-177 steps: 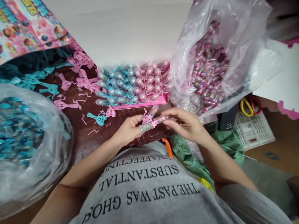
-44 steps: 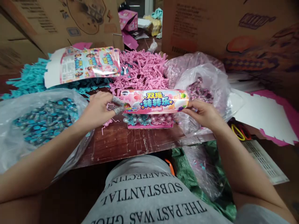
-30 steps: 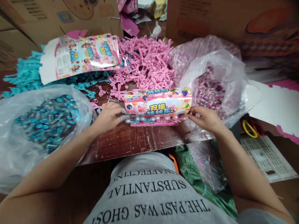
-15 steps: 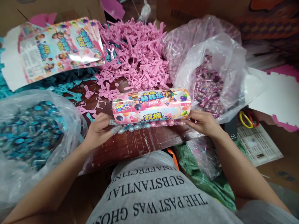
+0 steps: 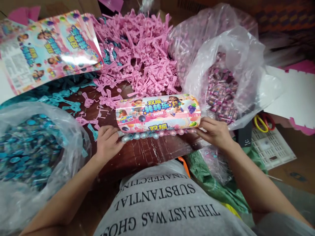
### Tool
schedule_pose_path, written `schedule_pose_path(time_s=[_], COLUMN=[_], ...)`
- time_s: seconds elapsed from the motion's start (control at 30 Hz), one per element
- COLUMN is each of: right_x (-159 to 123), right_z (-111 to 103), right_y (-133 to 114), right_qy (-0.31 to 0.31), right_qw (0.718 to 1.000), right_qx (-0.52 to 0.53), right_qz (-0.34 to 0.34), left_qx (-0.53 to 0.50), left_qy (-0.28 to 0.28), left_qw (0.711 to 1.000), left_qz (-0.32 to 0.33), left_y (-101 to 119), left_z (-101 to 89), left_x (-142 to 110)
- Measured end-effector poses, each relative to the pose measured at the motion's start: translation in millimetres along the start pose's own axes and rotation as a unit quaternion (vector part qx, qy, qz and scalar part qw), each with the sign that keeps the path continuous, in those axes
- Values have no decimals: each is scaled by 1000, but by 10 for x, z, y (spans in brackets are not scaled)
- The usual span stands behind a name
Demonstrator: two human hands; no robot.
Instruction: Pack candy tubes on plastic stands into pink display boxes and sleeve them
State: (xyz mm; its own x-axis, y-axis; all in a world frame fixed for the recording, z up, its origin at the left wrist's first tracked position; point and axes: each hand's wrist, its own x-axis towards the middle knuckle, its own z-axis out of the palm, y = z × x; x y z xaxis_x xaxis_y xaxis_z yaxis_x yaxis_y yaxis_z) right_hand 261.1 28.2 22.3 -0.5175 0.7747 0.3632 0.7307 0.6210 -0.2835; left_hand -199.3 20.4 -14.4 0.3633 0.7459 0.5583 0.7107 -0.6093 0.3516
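A pink printed display box (image 5: 157,113) lies on the dark wooden table (image 5: 147,154) in front of me, its lid folded down over the top. A row of blue and pink capsule toys (image 5: 152,134) peeks out along its near edge. My left hand (image 5: 108,142) grips the box's left end, fingers curled at the lower corner. My right hand (image 5: 214,131) grips the right end the same way.
A clear bag of blue capsules (image 5: 29,154) sits at the left, a clear bag of pink capsules (image 5: 221,85) at the right. Loose pink plastic pieces (image 5: 140,55) pile up behind the box, teal ones (image 5: 61,98) to the left. Flat printed cartons (image 5: 49,49) lie at back left.
Earlier I held single pink capsule toys with the box open. Since then the lid has come down over the box, and both hands have tilted it further toward me.
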Motion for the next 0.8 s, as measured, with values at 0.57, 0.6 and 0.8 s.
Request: schedule_pose_path(time_s=[0.57, 0.6, 0.8], right_x=[-151, -176, -280], right_z=[253, 314, 463], right_y=[17, 32, 68], right_qy=[-51, -54, -35], right_qw=[990, 991, 992], right_qx=[100, 86, 71], right_qz=[84, 92, 102], left_qx=[-22, -25, -7], left_qy=[5, 0, -8], left_qw=[998, 999, 1000], left_qz=[-56, -48, 16], left_y=[-56, -66, -122], left_z=[41, 36, 107], left_x=[-14, -15, -3])
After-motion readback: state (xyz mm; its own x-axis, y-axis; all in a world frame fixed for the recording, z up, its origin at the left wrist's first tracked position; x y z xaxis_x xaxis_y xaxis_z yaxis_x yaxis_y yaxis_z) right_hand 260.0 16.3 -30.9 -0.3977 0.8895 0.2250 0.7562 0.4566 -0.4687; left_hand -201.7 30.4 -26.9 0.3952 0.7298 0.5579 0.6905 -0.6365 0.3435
